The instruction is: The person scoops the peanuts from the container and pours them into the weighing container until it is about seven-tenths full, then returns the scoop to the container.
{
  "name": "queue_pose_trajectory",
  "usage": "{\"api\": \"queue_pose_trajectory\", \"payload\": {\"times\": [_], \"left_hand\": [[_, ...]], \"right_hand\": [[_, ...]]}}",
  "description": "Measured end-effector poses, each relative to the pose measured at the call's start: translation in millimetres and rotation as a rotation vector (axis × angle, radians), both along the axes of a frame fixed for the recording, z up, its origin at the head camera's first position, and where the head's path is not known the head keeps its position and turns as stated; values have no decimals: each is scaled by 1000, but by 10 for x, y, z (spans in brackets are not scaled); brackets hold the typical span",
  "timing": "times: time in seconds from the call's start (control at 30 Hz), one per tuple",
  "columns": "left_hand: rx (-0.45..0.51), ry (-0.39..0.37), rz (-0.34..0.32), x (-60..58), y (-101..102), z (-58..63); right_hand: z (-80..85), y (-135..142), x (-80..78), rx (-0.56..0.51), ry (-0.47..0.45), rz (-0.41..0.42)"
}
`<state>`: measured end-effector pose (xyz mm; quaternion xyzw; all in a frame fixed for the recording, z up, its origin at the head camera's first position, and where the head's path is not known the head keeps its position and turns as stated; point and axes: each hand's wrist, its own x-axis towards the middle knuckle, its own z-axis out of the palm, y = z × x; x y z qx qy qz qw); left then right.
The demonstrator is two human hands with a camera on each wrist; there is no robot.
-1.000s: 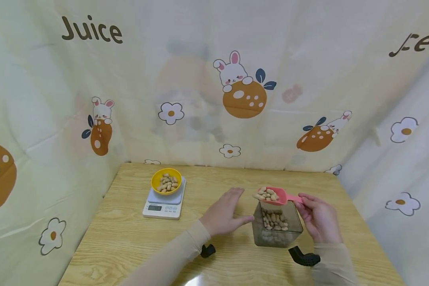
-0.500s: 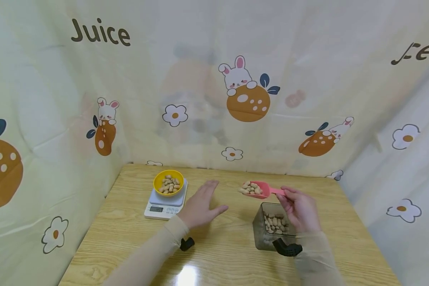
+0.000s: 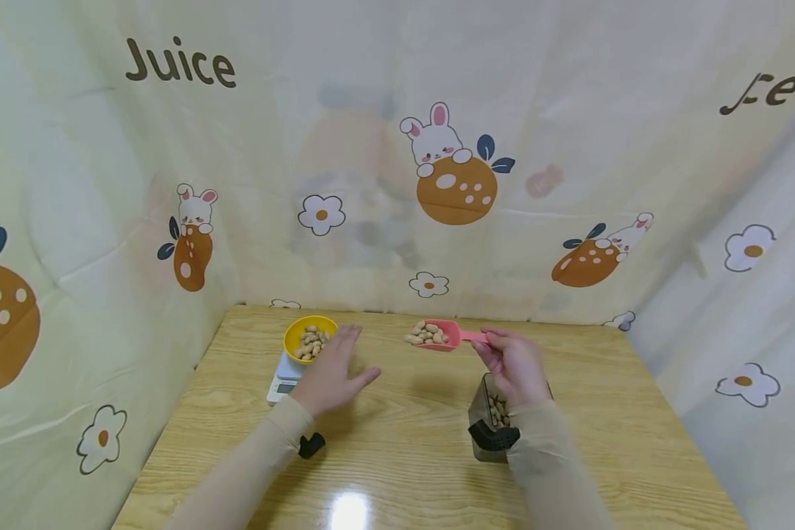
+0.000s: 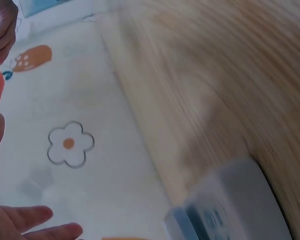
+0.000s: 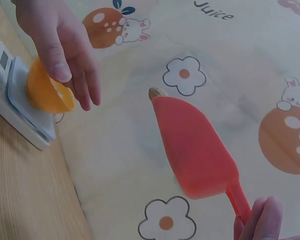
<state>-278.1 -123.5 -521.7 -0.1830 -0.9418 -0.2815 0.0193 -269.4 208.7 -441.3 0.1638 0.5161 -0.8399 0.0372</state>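
Note:
In the head view my right hand [image 3: 518, 366] pinches the handle of a pink scoop [image 3: 449, 333], which carries several peanuts [image 3: 427, 333] above the table. A grey see-through box [image 3: 480, 414] with more peanuts stands below, partly hidden by that hand and wrist. My left hand [image 3: 330, 375] is held with fingers extended and thumb apart, beside a yellow bowl [image 3: 293, 333] of peanuts and partly covering it. The bowl sits on a white kitchen scale [image 3: 280, 386]. From the right wrist view the scoop [image 5: 195, 150] shows its underside, with one peanut [image 5: 158, 93] at the lip.
The wooden table [image 3: 397, 456] ends at a printed curtain [image 3: 371, 243] along the back and sides. Black curved pieces [image 3: 312, 445] sit at both wrists. The scale [image 4: 240, 205] appears blurred at the bottom of the left wrist view.
Both hands have moved left; my right hand carries the loaded scoop from above the box toward the middle. My left hand has gone from beside the box to beside the bowl.

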Motion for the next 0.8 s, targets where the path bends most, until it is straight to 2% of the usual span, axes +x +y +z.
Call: {"api": "queue_pose_trajectory", "payload": {"times": [0.13,0.3,0.57,0.8], "left_hand": [[-24,31,14,-25,-145,7],[-11,40,44,-52,-310,27],[-11,59,124,-162,-588,-48],[-17,23,184,-201,-770,-66]], "right_hand": [[-16,-158,-81,14,3,3],[-55,-333,-165,41,8,22],[-100,-658,-244,65,11,52],[-109,-938,-313,99,5,75]]}}
